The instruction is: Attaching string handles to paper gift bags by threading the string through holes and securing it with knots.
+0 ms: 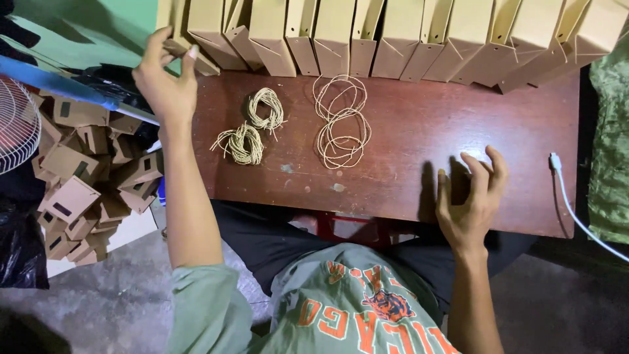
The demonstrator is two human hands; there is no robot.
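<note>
My left hand [165,78] reaches up to the far left corner of the dark red table [419,124], its fingers touching the leftmost folded tan paper bag [187,39]. A row of several folded tan paper bags [393,36] leans along the table's far edge. My right hand [473,200] rests near the front right of the table, fingers spread, holding nothing. Two small bundles of tan twine [254,124] lie left of centre, and a larger loose coil of twine [341,121] lies beside them.
A heap of small brown cardboard pieces [88,170] fills a box left of the table. A white fan [16,124] stands at the far left. A white cable [570,203] hangs over the table's right edge beside green patterned cloth [609,144].
</note>
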